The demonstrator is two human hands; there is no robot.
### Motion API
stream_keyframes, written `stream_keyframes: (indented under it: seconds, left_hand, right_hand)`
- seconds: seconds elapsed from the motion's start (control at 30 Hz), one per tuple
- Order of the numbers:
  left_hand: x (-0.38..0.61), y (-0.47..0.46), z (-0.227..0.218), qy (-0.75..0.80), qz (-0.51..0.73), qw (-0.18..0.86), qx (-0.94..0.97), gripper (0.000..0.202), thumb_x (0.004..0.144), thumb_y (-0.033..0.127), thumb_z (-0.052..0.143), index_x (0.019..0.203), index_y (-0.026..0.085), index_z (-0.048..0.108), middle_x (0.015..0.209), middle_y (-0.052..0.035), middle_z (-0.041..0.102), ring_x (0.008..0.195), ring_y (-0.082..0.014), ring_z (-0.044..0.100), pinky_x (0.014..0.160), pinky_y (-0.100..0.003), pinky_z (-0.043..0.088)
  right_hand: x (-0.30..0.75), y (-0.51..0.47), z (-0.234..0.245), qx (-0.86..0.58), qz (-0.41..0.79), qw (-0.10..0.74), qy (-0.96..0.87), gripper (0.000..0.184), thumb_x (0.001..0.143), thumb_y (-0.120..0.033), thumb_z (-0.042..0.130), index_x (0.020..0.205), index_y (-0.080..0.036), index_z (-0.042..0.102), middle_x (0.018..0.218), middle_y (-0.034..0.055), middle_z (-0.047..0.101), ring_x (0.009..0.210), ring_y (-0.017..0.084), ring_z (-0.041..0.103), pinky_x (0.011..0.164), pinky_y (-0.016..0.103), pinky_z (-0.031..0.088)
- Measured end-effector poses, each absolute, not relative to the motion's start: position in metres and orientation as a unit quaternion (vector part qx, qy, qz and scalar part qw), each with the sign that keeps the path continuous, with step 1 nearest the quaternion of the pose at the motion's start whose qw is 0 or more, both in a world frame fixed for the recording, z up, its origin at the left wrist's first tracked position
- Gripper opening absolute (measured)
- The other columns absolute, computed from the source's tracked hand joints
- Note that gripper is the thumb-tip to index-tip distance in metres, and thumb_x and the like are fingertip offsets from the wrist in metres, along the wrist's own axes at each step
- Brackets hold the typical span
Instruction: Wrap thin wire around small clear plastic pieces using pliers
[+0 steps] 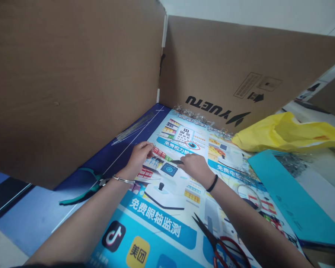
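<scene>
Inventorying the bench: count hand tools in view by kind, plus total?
Pliers, teal handles: 1
Scissors, red handles: 1
Slim dark tool pinched in right hand: 1
Total: 3

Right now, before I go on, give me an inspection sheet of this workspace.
Surface: printed poster lying flat.
Job's things: thin dark piece between both hands.
Clutter: teal-handled pliers, red-handled scissors, thin wires, yellow bag, teal sheet, metal bits.
Hands: left hand fingertips curled on the poster, grip unclear; right hand pinches the dark piece.
Cables: nothing seen.
Surroundings: cardboard walls at left and behind.
</scene>
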State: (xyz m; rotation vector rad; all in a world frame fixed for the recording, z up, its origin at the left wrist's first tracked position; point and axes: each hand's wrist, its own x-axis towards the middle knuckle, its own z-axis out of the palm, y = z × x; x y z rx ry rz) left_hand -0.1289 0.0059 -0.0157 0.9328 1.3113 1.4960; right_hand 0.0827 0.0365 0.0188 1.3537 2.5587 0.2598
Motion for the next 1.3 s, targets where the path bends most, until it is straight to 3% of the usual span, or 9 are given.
stream_keyframes:
  seconds: [0.27,0.73,0.97,1.3]
  left_hand:
    - [-0.123,0.004,-0.018,0.524,0.58,0.483,0.394,0.021,0.073,0.036,0.06,0.069,0.015,0.059,0.053,0.0033,0.051,0.051,-0.0091,0.046,0.051,-0.021,0.034]
    - [-0.102,-0.009,-0.005,0.503,0.532,0.546,0.407,0.02,0.073,0.034,0.061,0.066,0.016,0.059,0.054,0.0024,0.054,0.051,-0.0098,0.047,0.051,-0.022,0.035]
    - [-0.076,-0.021,0.001,0.482,0.446,0.625,0.421,0.02,0.073,0.034,0.061,0.064,0.016,0.059,0.055,0.0011,0.056,0.048,-0.0094,0.048,0.05,-0.022,0.035]
    - [-0.031,-0.014,0.006,0.477,0.37,0.683,0.411,0.018,0.071,0.033,0.061,0.064,0.016,0.059,0.055,0.001,0.055,0.044,-0.0089,0.047,0.046,-0.023,0.033]
  right_hand:
    - [0.127,0.026,0.031,0.447,0.099,0.132,0.879,0.029,0.083,-0.043,0.051,0.075,-0.018,0.065,0.077,0.0066,0.066,0.075,0.02,0.06,0.055,0.026,0.03]
    - [0.163,0.013,0.027,0.444,0.09,0.103,0.885,0.031,0.084,-0.046,0.05,0.075,-0.02,0.064,0.078,0.0039,0.065,0.076,0.017,0.058,0.053,0.025,0.023]
    - [0.171,0.0,0.026,0.509,0.085,-0.003,0.856,0.032,0.086,-0.049,0.045,0.083,-0.022,0.063,0.08,0.0023,0.064,0.078,0.015,0.056,0.057,0.025,0.027]
    - [0.196,-0.013,0.013,0.529,0.079,-0.125,0.836,0.036,0.087,-0.049,0.044,0.078,-0.02,0.063,0.074,0.0035,0.062,0.076,0.016,0.054,0.063,0.025,0.031]
